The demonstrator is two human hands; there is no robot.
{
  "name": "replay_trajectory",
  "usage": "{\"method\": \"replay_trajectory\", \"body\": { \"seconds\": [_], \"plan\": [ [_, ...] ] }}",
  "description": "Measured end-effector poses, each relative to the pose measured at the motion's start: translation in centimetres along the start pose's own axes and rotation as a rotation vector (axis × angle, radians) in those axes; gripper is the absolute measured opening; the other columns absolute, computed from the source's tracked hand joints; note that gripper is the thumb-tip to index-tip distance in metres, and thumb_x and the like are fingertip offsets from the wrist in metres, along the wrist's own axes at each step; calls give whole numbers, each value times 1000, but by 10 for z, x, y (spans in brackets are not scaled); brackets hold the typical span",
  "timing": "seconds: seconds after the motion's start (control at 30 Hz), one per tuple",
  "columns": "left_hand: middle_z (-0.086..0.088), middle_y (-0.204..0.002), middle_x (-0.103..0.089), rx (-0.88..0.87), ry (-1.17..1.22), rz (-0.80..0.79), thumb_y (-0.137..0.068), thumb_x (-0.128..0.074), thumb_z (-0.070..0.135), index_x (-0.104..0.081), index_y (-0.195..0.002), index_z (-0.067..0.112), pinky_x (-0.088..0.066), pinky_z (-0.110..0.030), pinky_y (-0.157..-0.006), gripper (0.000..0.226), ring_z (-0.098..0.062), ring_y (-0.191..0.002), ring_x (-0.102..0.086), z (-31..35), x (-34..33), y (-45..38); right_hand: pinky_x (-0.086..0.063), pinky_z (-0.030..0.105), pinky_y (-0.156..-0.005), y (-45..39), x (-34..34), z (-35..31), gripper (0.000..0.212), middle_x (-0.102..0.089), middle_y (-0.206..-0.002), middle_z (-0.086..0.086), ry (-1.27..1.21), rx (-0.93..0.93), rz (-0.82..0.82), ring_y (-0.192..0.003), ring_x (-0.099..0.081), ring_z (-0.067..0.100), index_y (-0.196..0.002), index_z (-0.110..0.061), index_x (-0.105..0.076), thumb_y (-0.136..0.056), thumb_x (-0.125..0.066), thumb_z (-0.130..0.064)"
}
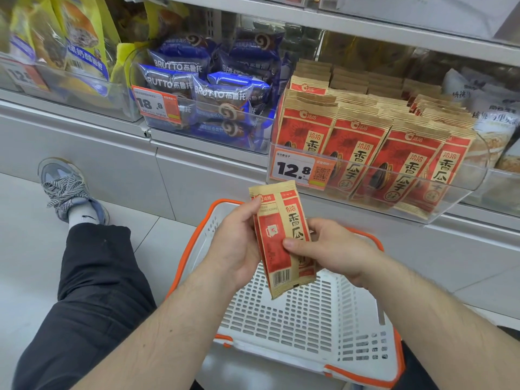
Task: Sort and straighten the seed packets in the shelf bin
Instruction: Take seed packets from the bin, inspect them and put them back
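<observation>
Together, left hand [239, 243] and right hand [334, 249] grip a near-upright seed packet [281, 237], barcode end down.

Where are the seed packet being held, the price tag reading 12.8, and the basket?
seed packet [277, 237], head view, red back panel.
price tag [294, 168], head view, printed number.
basket [284, 313], head view, white slotted floor.

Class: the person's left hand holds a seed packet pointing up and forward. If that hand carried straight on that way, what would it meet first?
Probably the clear shelf bin, near its price label; the left hand and its seed packet point there, though depth is unclear.
</observation>
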State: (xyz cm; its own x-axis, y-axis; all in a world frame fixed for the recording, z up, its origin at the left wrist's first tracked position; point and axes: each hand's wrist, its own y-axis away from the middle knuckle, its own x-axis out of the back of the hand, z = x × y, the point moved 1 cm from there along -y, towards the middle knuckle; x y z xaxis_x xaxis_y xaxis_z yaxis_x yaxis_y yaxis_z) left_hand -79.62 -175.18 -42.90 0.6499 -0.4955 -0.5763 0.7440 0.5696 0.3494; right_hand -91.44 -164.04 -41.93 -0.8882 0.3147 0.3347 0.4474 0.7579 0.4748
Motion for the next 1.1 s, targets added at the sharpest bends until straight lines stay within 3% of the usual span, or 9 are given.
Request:
{"method": "replay_trajectory", "body": {
  "seconds": [0.07,0.17,0.3,0.4,0.67,0.8,0.9,1.0,1.1],
  "plan": [
    [-15,-101,-76,-1,-64,29,-105,-46,27,-65,-107,10,-58,-49,-85,26,-32,-95,-74,-1,1,-1,-58,40,-88,0,-1,0,31,-76,-99,-5,39,26,84,-93,-73,14,-109,-22,-67,-83,-79,-32],
    [-17,-106,-75,8,-125,20,-105,-45,25,-67,-109,8,-58,-46,-83,28,-31,-95,-73,-3,3,-1,-55,30,-82,2,0,-9,23,-75,-96,-8,25,111,226,-90,-70,7,-103,-24,-69,-86,-74,-37],
    [-16,-108,-75,34,-171,-32,-105,-44,26,-69,-115,7,-56,-46,-89,33,-29,-95,-73,-5,1,1,-46,31,-73,5,7,-19,30,-73,-85,10,-90,223,352,-72,-60,12,-90,-7,-71,-98,-57,-33],
    [-18,-111,-74,49,-160,-52,-105,-43,25,-68,-118,6,-56,-47,-91,34,-30,-99,-71,-5,1,0,-43,37,-73,5,9,-19,34,-70,-71,8,-167,211,330,-69,-56,20,-82,3,-66,-100,-55,-23],
    [-20,-115,-72,82,-125,-73,-105,-43,26,-67,-121,6,-53,-52,-97,36,-33,-103,-69,-5,0,-1,-41,36,-69,8,10,-22,35,-68,-66,6,-296,168,300,-66,-54,21,-67,-12,-65,-100,-55,-18],
    [-20,-116,-72,95,-100,-41,-105,-42,27,-66,-124,5,-53,-53,-96,38,-34,-105,-68,-4,1,-3,-44,41,-75,8,14,-21,29,-74,-77,10,-230,196,255,-72,-60,23,-79,-9,-72,-98,-58,-25],
    [-19,-114,-73,113,-40,-7,-106,-40,30,-65,-123,7,-54,-52,-94,37,-34,-107,-69,-2,4,-3,-43,36,-72,11,22,-20,24,-76,-81,5,-74,135,104,-65,-62,13,-94,-5,-71,-94,-63,-28],
    [-18,-113,-73,112,-20,16,-107,-40,33,-64,-121,9,-53,-55,-94,37,-36,-108,-70,2,5,-4,-44,31,-67,14,25,-17,33,-76,-82,5,56,48,-34,-64,-64,11,-103,6,-65,-93,-65,-26],
    [-16,-114,-73,112,-49,-5,-106,-40,38,-64,-124,10,-53,-57,-95,41,-35,-108,-70,3,4,-3,-44,29,-65,13,26,-17,34,-76,-81,9,38,73,-3,-64,-63,13,-102,11,-65,-94,-64,-22]
  ]
}}
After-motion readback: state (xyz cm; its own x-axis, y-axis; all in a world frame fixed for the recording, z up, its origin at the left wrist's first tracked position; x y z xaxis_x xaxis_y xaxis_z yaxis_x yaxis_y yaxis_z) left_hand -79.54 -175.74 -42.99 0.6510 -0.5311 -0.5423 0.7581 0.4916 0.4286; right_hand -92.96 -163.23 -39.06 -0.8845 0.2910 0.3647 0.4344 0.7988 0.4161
